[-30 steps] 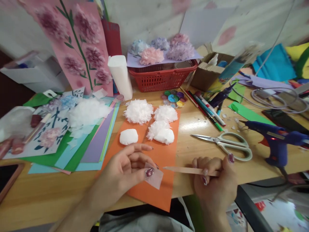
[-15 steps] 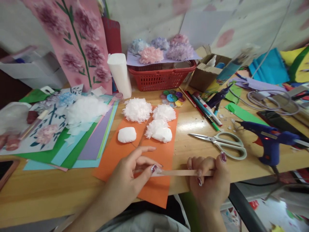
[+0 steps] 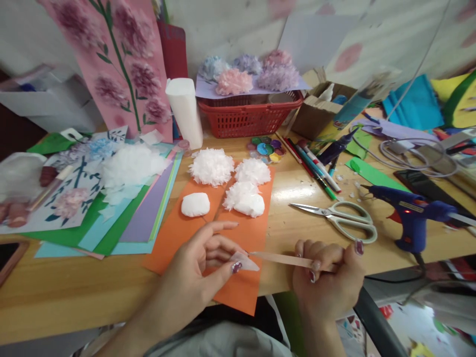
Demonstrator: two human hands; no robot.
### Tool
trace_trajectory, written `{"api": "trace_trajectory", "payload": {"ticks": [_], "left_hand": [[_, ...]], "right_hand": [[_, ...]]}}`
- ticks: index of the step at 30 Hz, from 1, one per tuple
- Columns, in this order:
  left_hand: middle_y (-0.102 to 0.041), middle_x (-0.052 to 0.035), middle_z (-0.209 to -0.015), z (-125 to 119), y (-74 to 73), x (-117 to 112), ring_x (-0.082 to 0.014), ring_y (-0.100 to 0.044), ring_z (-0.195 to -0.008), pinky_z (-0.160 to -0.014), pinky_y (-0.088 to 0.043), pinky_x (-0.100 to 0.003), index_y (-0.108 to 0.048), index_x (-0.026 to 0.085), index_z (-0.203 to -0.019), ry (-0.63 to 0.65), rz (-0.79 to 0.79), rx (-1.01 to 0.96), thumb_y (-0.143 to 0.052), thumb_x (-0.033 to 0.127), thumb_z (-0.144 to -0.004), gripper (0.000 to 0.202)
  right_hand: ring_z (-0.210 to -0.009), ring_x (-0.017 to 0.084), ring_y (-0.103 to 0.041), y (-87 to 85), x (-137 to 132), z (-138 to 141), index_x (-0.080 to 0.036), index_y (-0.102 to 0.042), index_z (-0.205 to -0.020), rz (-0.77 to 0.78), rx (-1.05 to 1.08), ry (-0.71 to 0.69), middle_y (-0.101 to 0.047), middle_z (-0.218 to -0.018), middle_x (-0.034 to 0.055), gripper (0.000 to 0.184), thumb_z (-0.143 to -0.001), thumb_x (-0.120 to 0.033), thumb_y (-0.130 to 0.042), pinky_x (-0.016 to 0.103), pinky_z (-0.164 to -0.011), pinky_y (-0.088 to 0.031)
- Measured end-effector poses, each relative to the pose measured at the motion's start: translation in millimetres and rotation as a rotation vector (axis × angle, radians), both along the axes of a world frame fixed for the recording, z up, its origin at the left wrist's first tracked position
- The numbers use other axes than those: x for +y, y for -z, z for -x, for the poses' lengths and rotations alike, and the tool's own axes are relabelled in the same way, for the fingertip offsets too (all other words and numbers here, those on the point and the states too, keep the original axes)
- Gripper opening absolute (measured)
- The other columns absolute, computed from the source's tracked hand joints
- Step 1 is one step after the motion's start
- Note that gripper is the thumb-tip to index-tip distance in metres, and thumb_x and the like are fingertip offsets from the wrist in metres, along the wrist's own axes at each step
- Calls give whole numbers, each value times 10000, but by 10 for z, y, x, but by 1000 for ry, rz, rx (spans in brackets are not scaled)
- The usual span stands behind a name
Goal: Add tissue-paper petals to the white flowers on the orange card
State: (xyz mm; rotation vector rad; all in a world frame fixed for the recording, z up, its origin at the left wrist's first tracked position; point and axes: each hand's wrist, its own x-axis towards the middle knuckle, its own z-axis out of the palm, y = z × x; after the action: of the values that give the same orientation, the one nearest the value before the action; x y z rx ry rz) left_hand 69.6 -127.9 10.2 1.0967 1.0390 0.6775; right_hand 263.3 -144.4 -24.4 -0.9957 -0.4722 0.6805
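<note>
Between the thumb and fingers of my left hand (image 3: 203, 270) is a small piece of thin white tissue paper (image 3: 246, 262), folded to a point. My right hand (image 3: 327, 272) is closed around a flat pale wooden stick (image 3: 284, 258), whose tip points left, close to the tissue. Beneath my left hand lies an orange sheet (image 3: 234, 292). On it sit fluffy white paper pompoms, one at the back left (image 3: 211, 167) and one at the back right (image 3: 253, 171). A half-covered white pad (image 3: 250, 203) lies in front, beside a smooth white pad (image 3: 195, 205).
Scissors (image 3: 338, 218) and a blue glue gun (image 3: 412, 210) lie to the right, with pens (image 3: 316, 171) behind. Coloured paper (image 3: 130, 218) and loose white tissue (image 3: 132, 166) cover the left. A red basket (image 3: 253, 119) stands at the back, near a white roll (image 3: 184, 111).
My right hand has moved slightly right, drawing the stick's tip away from the tissue. The tissue now shows as a pointed fold in my left fingers.
</note>
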Motion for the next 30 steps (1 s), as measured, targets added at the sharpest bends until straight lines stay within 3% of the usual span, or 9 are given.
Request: {"api": "trace_trajectory", "payload": {"ticks": [7, 18, 21, 26, 30], "left_hand": [[-754, -3, -939, -51, 64, 27, -170, -723, -888, -907, -557, -335, -544, 249, -1243, -17, -67, 57, -664, 208, -884, 381], [-767, -41, -962, -51, 14, 24, -206, -729, -966, -919, -571, -345, -565, 238, -1252, -17, 24, 3, -671, 321, -903, 375], [-754, -32, -990, -39, 37, 1, -184, -716, -977, -940, -561, -327, -544, 241, -1261, -18, 43, 6, -704, 280, -881, 415], [-696, 3, -947, 24, 95, 42, -142, -710, -856, -823, -586, -278, -567, 235, -1198, -56, -19, 34, -692, 240, -862, 358], [-690, 6, -890, 105, 60, 216, -160, -717, -866, -813, -596, -292, -608, 207, -1120, -110, -117, 84, -734, 243, -802, 343]], "right_hand": [[-299, 93, -298, 3, -22, 13, -223, -489, -356, -58, -56, -80, -313, -284, -38, 680, -958, -531, -561, 278, -419, -330], [-308, 110, -293, -12, -15, 33, -245, -521, -365, -39, -96, -60, -303, -285, -29, 673, -983, -511, -537, 307, -424, -336], [-315, 111, -297, -10, -15, 50, -244, -523, -373, -45, -98, -50, -314, -287, -28, 667, -986, -508, -538, 307, -431, -347], [-319, 110, -296, 0, -22, 45, -243, -525, -376, -54, -138, -67, -320, -294, -28, 672, -989, -518, -528, 308, -438, -345], [-313, 108, -284, -62, 45, -17, -245, -487, -363, -65, -180, -40, -296, -294, -33, 684, -975, -545, -536, 311, -428, -336]]}}
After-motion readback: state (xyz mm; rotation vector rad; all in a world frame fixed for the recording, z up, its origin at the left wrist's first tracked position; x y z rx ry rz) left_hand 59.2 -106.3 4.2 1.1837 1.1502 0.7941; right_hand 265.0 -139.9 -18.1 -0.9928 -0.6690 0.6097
